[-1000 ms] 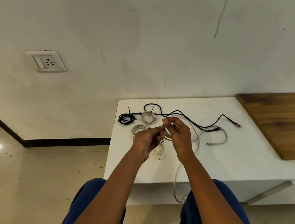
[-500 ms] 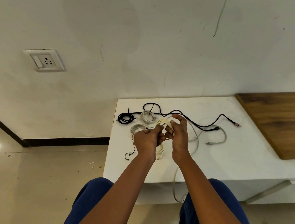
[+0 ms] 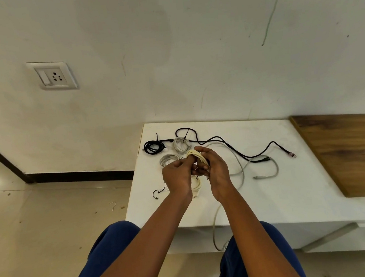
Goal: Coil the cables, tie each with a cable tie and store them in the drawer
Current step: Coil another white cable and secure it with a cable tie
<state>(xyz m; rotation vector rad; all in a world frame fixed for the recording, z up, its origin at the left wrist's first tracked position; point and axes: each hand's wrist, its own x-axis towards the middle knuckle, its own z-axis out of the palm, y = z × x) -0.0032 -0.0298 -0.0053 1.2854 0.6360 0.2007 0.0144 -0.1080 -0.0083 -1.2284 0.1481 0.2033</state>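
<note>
Both hands meet above the white table top point(image 3: 275, 191). My right hand point(image 3: 215, 171) is closed around a cream coiled cable point(image 3: 196, 155); my left hand point(image 3: 178, 176) pinches the same coil from the left. A black coiled cable point(image 3: 153, 147) and two grey coils point(image 3: 180, 144) point(image 3: 168, 159) lie at the far left of the table. A long black cable point(image 3: 235, 142) and a loose grey cable point(image 3: 270, 169) sprawl to the right. A thin black tie point(image 3: 159, 191) lies near the left edge. Another cream coil point(image 3: 197, 185) sits under my hands.
A grey cable end point(image 3: 216, 233) hangs over the table's front edge by my knees. A wooden panel point(image 3: 351, 154) covers the table's right part. A wall socket point(image 3: 53, 76) is on the wall at left. A drawer handle point(image 3: 331, 236) shows below the table's front.
My hands have drawn closer together and turned the cream coil. The thin black tie, earlier hidden, now shows at the table's left edge.
</note>
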